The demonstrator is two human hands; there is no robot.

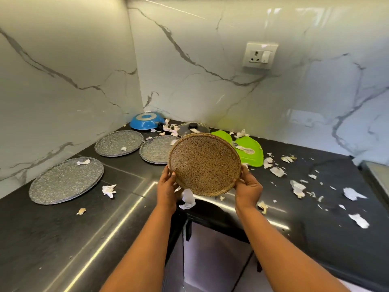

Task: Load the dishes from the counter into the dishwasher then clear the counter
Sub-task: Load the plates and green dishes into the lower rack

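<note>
My forearms (pixel 145 245) come up from the bottom edge of the frame to the centre. There my left hand (pixel 167 183) and right hand (pixel 248 186) hold the brown speckled plate (pixel 205 164) by opposite sides of its rim, fingers curled round the edge. The plate is tilted up toward me, lifted off the black counter (pixel 52 239), with a crumpled white scrap (pixel 188 197) just under its lower edge. Three grey plates (pixel 66 180) lie at the left, green plates (pixel 250 153) just behind at the right, and a blue pan (pixel 146 121) and a glass lid (pixel 193 128) in the back corner. Torn paper bits (pixel 353 193) are scattered to the right. The risk, as I judge it: I grip only the rim, so tilting further could let the plate slip. The dishwasher is out of view, and turning toward it I might knock the rim on the counter edge.
</note>
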